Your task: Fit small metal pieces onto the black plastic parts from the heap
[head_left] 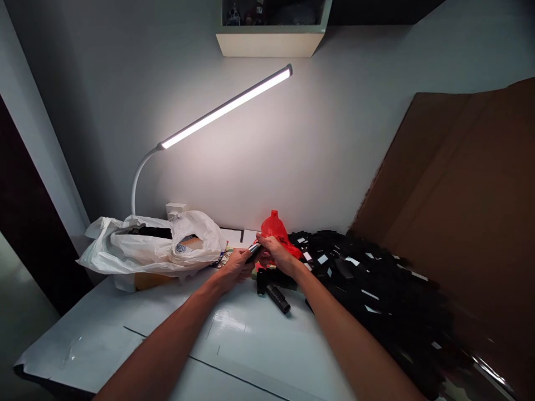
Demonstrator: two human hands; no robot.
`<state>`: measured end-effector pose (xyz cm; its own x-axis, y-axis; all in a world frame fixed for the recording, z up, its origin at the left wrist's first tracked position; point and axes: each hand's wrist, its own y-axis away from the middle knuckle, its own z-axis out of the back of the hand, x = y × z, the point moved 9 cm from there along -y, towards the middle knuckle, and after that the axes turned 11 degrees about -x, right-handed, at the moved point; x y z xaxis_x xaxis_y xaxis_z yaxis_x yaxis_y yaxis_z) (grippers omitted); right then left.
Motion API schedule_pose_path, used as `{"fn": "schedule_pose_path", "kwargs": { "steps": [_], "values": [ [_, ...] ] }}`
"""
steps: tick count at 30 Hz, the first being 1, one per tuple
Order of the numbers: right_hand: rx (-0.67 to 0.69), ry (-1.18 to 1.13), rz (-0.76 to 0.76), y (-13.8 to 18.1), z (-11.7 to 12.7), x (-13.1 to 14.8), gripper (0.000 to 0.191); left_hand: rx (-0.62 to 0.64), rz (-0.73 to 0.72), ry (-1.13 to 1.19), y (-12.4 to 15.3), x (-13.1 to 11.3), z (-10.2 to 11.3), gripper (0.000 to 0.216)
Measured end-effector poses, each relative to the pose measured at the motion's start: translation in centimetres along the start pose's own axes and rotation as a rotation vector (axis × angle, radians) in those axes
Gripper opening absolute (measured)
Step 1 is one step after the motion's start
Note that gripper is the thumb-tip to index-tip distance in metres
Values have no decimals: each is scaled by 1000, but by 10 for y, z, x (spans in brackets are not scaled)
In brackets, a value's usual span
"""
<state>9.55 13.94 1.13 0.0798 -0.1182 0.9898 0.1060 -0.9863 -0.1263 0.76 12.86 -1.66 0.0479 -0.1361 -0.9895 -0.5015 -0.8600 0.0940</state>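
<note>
A small dark rectangular piece with a shiny face is held up over the back of the table. My left hand is closed around its lower left side. At its upper right end the fingers of my right hand pinch it. What kind of piece it is I cannot make out, as the fingers cover part of it. Below my hands a black ribbed piece lies on the white tabletop, beside another short black piece. Right behind my right hand is a red plastic bag.
A large heap of black pieces with white labels covers the table's right side, against a tall cardboard sheet. On the left sits a filled white plastic bag. A lit lamp and a wall cabinet are above.
</note>
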Motion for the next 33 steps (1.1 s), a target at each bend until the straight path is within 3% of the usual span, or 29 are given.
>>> {"fn": "schedule_pose_path", "kwargs": {
  "steps": [10,20,33],
  "values": [
    [-2,-65,5,7,2,9,73,68,-31,79,7,-7,-11,70],
    [-5,82,140,6,9,19,75,81,-10,89,9,-7,-13,69],
    [40,666,309,17,14,52,69,24,59,39,7,1,-8,66]
  ]
}}
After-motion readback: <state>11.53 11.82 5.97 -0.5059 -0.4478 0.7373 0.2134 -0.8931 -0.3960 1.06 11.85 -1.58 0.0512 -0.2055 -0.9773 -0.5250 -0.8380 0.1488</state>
